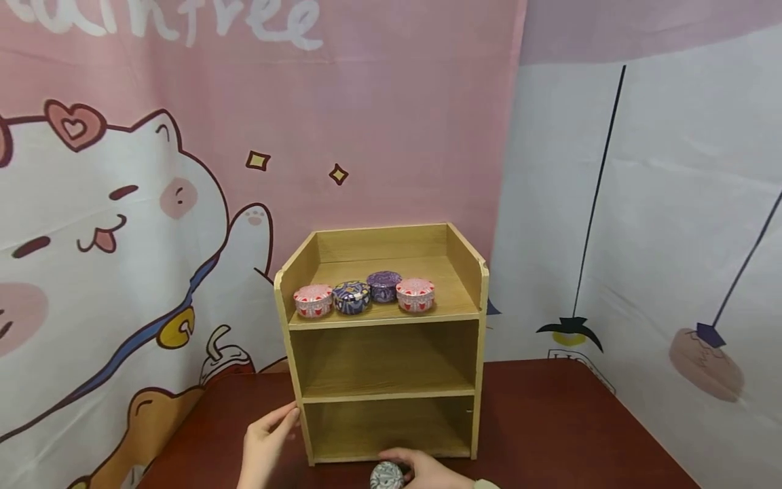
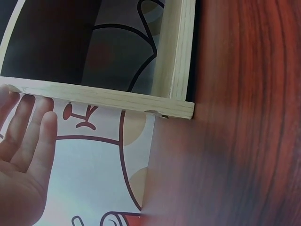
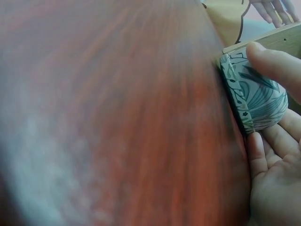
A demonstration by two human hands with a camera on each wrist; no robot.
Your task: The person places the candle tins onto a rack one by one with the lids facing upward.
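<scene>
A small round tin [image 3: 263, 94] with a grey-green leaf pattern is held in my right hand [image 1: 424, 468], the thumb on one side and the fingers on the other. It is just in front of the bottom edge of a light wooden shelf unit [image 1: 391, 395], close over the table. My left hand [image 1: 269, 438] touches the outer left side of that unit with its fingertips. In the left wrist view, the fingers [image 2: 44, 136] of this hand lie nearly straight against the side panel.
On the top shelf stand several round tins: a pink one [image 1: 313, 301] at left, a blue-yellow one [image 1: 351, 297], a purple one [image 1: 383, 286] and another pink one [image 1: 415, 295]. Dark red table [image 1: 537, 421] lies under the unit; a printed cloth [image 1: 391, 122] hangs behind.
</scene>
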